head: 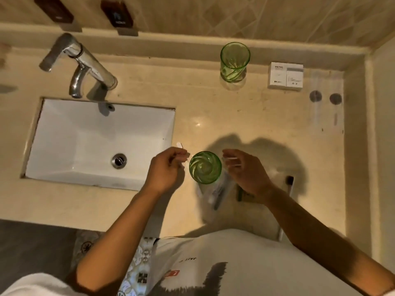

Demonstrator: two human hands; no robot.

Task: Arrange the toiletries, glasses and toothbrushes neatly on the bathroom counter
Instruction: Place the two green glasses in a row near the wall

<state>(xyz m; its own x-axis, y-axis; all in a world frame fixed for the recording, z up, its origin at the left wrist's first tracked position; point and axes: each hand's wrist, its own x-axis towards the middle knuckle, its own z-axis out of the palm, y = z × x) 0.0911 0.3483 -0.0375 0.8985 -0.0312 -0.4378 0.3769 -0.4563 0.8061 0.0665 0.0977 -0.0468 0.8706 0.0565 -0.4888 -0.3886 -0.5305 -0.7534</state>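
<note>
A green ribbed glass stands upright near the counter's front, between my two hands. My left hand is just left of it, pinching a thin white toothbrush-like stick whose tip pokes up over the sink's edge. To the glass's right, my right hand has its fingers curled around a thin white item; what it is stays unclear. A clear packet with a toothbrush inside lies against the glass's near side. A second green glass stands at the back by the wall, with a white box to its right.
The white sink and chrome faucet fill the left. Two dark bottles hang on the wall. Two round dark spots mark the counter at the right. A small green item and a black-tipped item lie by my right wrist.
</note>
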